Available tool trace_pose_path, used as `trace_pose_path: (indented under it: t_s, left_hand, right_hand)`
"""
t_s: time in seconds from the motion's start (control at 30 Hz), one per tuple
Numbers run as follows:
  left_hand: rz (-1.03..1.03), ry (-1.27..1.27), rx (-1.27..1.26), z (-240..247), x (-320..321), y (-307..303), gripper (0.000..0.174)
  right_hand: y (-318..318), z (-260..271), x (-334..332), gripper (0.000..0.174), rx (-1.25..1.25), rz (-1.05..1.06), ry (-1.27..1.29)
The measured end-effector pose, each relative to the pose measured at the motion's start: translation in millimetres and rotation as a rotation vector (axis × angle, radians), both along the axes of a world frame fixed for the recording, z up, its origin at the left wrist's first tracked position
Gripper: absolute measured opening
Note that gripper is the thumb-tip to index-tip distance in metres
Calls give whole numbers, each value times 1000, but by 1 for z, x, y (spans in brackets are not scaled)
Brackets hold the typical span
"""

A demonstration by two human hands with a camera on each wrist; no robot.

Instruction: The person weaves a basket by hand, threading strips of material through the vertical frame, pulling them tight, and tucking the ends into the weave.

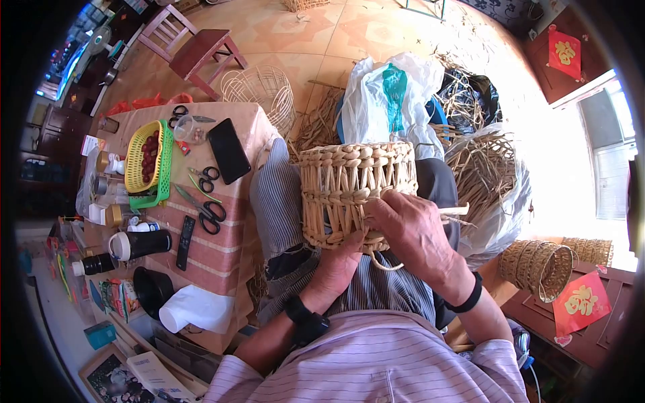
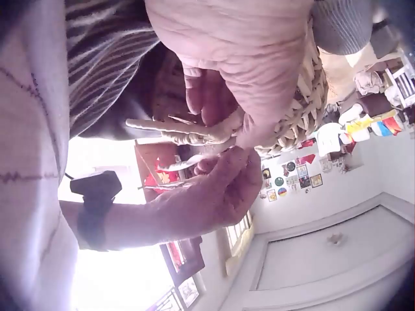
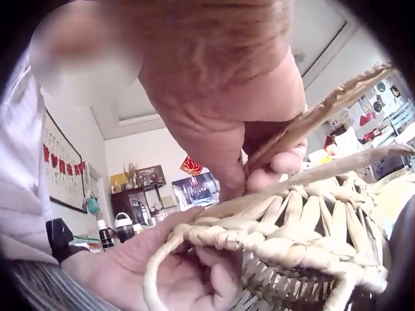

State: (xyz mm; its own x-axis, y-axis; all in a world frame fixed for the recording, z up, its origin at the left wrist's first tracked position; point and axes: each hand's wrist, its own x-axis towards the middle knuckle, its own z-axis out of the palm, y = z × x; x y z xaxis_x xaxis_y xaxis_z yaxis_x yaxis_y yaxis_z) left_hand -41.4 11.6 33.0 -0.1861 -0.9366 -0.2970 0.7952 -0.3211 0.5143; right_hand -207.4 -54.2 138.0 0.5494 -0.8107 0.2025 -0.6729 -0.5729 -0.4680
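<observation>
A woven straw basket [image 1: 356, 176] lies in the lap, its open rim turned toward the body. My left hand [image 1: 340, 267] grips the near rim from below, thumb outside; in the right wrist view its fingers [image 3: 217, 275] curl inside the rim. Over the basket's near right side, my right hand [image 1: 418, 235] pinches a flat straw strand [image 3: 311, 126] between thumb and fingers. A second long strand [image 3: 350, 165] runs beneath that hand along the rim. One loose strand end [image 1: 388, 264] curves out from the near edge.
At left, a cloth-covered table [image 1: 222, 248] holds scissors [image 1: 209, 215], a phone [image 1: 229, 151], a remote [image 1: 185, 242] and a yellow basket [image 1: 142, 158] of red fruit. Bagged straw [image 1: 487, 168] stands at right. Finished woven baskets [image 1: 537, 267] lie farther right, a wire-like basket frame [image 1: 259, 94] ahead.
</observation>
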Motion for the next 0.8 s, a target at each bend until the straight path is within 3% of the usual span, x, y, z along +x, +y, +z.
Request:
trace_pose_path:
  t_s: [0.07, 0.23, 0.33, 0.43, 0.6, 0.8]
  left_hand:
    - [9, -23, 12, 1, -1, 1, 58]
    - [-13, -89, 12, -1, 2, 2, 54]
    - [-84, -426, -55, -12, 6, 8, 52]
    - [-45, -127, 26, -11, 6, 8, 52]
    - [-91, 24, -11, -14, 13, 13, 57]
    - [-167, 152, 8, -37, 30, 20, 59]
  right_hand:
    - [7, -5, 4, 25, -19, -7, 6]
    - [18, -4, 6, 22, 39, 15, 35]
    - [30, -7, 14, 22, -40, 52, 124]
    - [33, 2, 11, 21, 16, 113, 94]
    - [23, 13, 4, 21, 121, 124, 86]
    - [10, 14, 23, 22, 5, -15, 196]
